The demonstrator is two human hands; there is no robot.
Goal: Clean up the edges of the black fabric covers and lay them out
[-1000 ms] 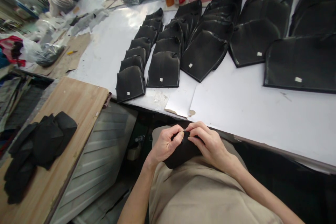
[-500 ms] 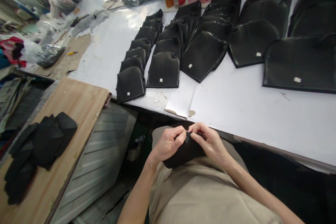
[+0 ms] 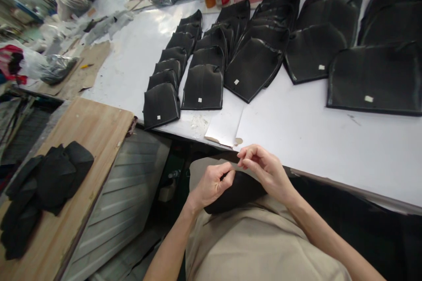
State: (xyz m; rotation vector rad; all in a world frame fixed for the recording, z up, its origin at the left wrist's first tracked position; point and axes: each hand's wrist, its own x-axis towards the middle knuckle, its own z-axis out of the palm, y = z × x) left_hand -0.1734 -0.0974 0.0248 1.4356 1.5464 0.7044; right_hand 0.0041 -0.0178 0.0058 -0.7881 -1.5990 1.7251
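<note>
since the earlier frame, the right hand (image 3: 263,169) has lifted away from the black piece (image 3: 242,191), which lies on the lap (image 3: 257,237), just below the table (image 3: 379,149) edge. the left hand (image 3: 214,184) pinches the piece's top edge between thumb and curled fingers. the right's fingers are bent, tips close to the thumb; whether they pinch anything, i cannot tell. overlapping rows of black pouches (image 3: 202,88) lie on the table; crumpled dark cloth (image 3: 54,180) rests on a wooden board (image 3: 99,118) at left.

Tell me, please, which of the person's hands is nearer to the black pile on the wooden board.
Left. The left hand, holding a black piece, is right of the black pile; the right hand is farther right.
</note>
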